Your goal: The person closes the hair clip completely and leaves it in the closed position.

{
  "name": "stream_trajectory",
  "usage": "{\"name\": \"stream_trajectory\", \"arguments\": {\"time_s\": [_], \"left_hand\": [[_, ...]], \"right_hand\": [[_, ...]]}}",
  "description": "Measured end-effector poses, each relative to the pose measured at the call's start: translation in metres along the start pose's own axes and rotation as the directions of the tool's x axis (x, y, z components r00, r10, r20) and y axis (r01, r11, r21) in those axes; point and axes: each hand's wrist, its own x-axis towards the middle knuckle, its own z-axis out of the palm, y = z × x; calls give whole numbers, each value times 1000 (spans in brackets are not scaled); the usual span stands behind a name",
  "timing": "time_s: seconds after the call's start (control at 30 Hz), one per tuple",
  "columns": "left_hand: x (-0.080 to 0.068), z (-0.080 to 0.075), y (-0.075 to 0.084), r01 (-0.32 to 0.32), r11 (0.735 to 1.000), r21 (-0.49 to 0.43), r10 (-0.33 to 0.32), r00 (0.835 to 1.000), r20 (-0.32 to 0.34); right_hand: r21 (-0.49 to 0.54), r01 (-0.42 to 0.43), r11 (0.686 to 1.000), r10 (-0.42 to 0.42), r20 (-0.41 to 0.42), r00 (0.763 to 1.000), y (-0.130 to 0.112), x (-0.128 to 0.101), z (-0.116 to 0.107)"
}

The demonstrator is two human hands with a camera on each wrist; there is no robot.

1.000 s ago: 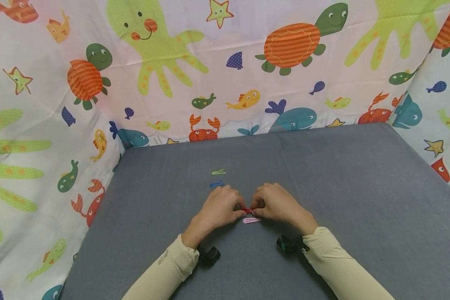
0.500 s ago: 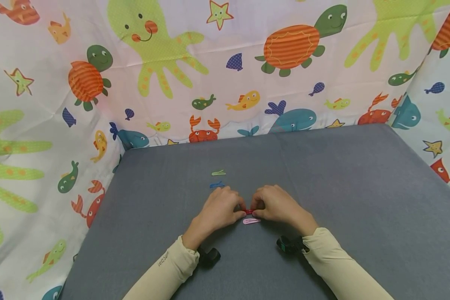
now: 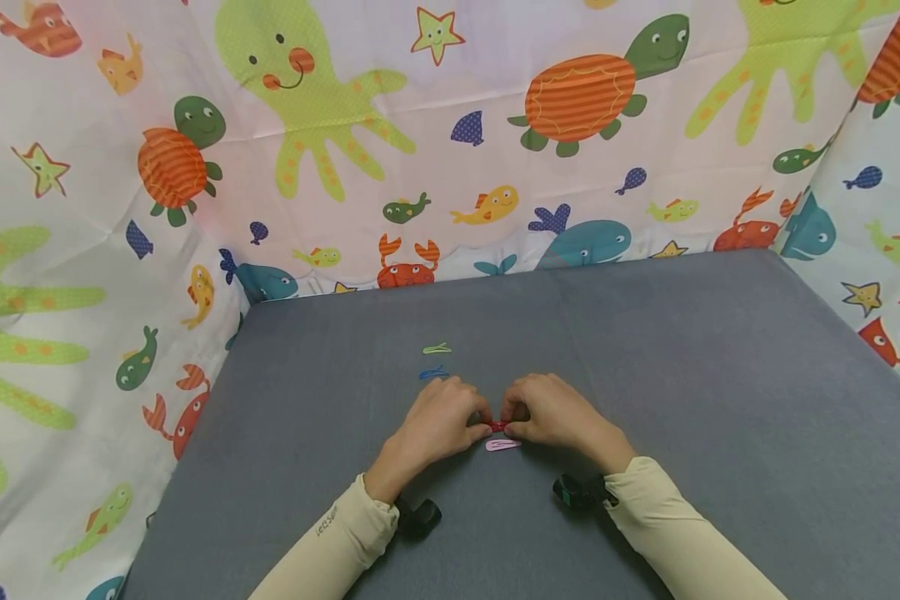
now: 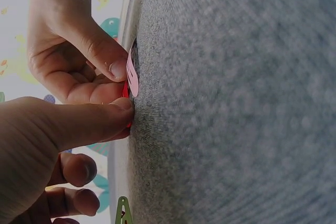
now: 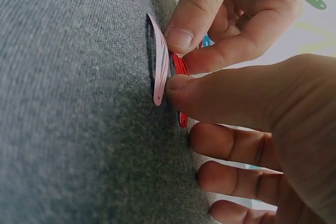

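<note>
- Head view shows the grey table spread in front of me, with the sea-creature curtain hung behind and to both sides of it.
- My left hand and right hand meet near the middle of the table, knuckles up, fingertips facing each other; both are equally near the clip, since both have hold of it.
- Between those fingertips sits the red hair clip, pinched from both ends. Its long axis runs left to right, from one hand across to the other, just above the cloth.
- From my right wrist the red hair clip is tucked behind my thumb and forefinger, and my right hand is curled round its end; my left hand grips the other end with thumb and bent forefinger.
- From my left wrist I see only a sliver of the red hair clip between the two thumbs, so whether it is snapped open or closed I cannot tell.
- Just on my side of the red one, flat on the table and touching my thumb tips, lies the pink hair clip, parallel to it.
- Farther from me, beyond my left hand, lie the blue hair clip and then the green hair clip, apart from both hands.
</note>
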Motion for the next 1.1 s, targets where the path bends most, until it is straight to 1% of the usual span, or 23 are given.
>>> {"name": "stream_trajectory", "arguments": {"time_s": [0.13, 0.23, 0.33, 0.4, 0.5, 0.63, 0.73, 0.8, 0.97, 1.1], "left_hand": [[0, 0, -1, -6, 1000, -5, 6, 1000, -4], [0, -1, -3, -34, 999, 0, 34, 999, 0], [0, -5, -7, -56, 998, -10, 56, 998, 4], [0, -10, -11, -56, 998, -24, 56, 998, 1], [-2, -17, -18, -30, 998, -58, 29, 999, -16], [-6, -26, -30, 17, 996, -84, -21, 998, -52], [-9, -33, -38, 48, 994, -102, -54, 997, -62], [-11, -38, -44, 75, 990, -120, -81, 995, -52], [-17, -49, -55, 157, 975, -156, -158, 987, 5], [-20, -53, -61, 190, 970, -154, -184, 982, 50]], "right_hand": [[-3, -5, 1000, 5, 9, 1000, 0, 0, 0], [6, -18, 1000, 18, 21, 1000, 1, 0, 0], [31, -32, 999, 31, 28, 999, 2, 1, -1], [47, -38, 998, 37, 30, 999, 2, 1, -1], [54, -37, 998, 35, 30, 999, 3, 2, -2], [37, -23, 999, 22, 19, 1000, 3, 2, -1], [31, -23, 999, 22, 7, 1000, 3, 2, -1], [34, -29, 999, 28, 4, 1000, 2, 2, -1], [33, -37, 999, 37, 0, 999, 1, 3, -1], [32, -48, 998, 49, -14, 999, 1, 2, 1]]}}
